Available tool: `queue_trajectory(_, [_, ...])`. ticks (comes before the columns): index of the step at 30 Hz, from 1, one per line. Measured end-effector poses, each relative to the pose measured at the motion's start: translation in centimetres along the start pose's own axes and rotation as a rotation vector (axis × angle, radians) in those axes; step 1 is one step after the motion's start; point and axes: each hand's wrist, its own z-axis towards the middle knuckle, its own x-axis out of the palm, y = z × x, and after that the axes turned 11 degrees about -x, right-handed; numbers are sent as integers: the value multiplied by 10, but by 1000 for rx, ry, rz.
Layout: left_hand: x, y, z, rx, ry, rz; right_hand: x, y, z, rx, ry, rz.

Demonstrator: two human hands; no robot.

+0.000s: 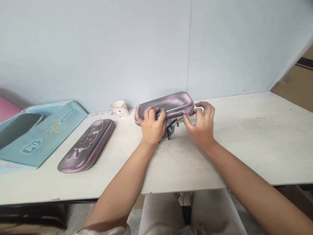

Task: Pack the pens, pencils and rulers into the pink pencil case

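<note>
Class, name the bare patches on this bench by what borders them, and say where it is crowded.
Widest: the table right of the right hand, out to its edge. Smaller: the near strip between the lying case and the left hand. Crowded: around the held case and small items beneath it, and by the teal box.

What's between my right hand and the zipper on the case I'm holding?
Nothing visible. The right hand is at the zipper pull at the right end of the case; the left hand grips the other end. Small pens lie underneath, out of the way.
</note>
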Motion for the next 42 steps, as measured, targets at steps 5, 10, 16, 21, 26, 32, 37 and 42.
queue_trajectory(5, [-2,1,0,-9,20,6,-1,-2,-1,30,57,-24])
queue_trajectory(10, [-2,0,1,7,37,-2,1,-4,-2,39,83,-27])
queue_trajectory(16, [-1,3,1,-47,52,-64,1,-2,-2,-22,48,18])
queue_trajectory(21, [-1,5,2,-55,40,-69,-2,-1,2,-28,42,4])
queue_trajectory(26, [-2,8,6,-30,72,-86,-8,-17,9,-102,25,-18])
queue_trajectory(32, [-4,18,11,38,50,-167,-12,-39,14,-17,-37,78])
queue_trajectory(37, [-9,13,16,42,35,-313,-10,-53,14,219,-81,379])
queue_trajectory(42, [-17,2,19,-11,56,-548,1,-55,12,377,-20,639])
